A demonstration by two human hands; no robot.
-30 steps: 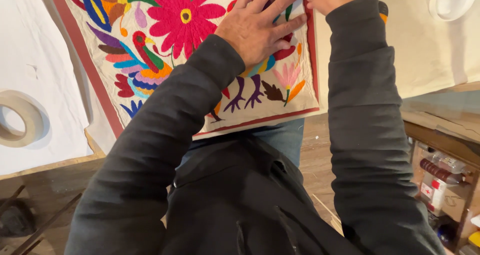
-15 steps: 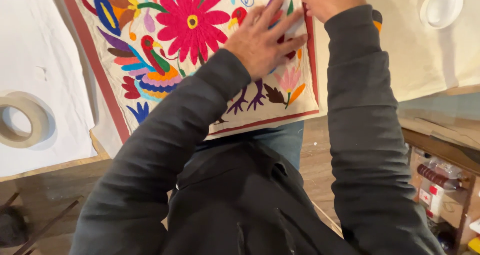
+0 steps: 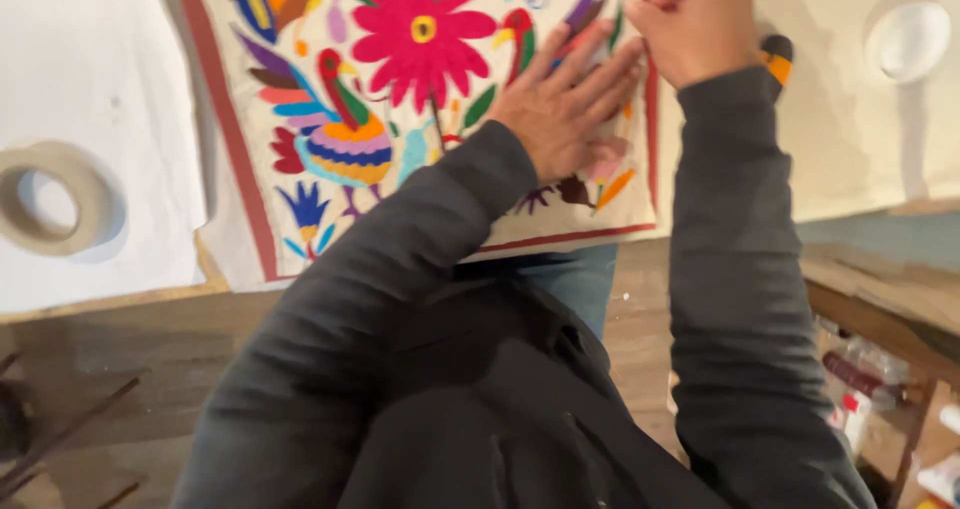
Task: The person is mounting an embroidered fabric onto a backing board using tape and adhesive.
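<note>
At the right edge, below the table, a wooden shelf (image 3: 900,389) holds a few bottles (image 3: 860,379) and small packages, too blurred to tell apart; on the table's far right a round white dish (image 3: 908,39) looks empty, and at the left a roll of tape (image 3: 55,197) lies flat on white cloth (image 3: 90,79); the embroidered cloth (image 3: 400,119), cream with a red border, a large pink flower and bright birds, lies spread on the table in the middle, its near edge hanging over the table edge; the left hand (image 3: 570,109) rests palm down on its right part, fingers straight and slightly spread, arm in a dark sleeve reaching away from the body; the right hand (image 3: 695,24) is at the cloth's right border, fingers curled together, seemingly pinching the edge, though the grip itself is hidden.
</note>
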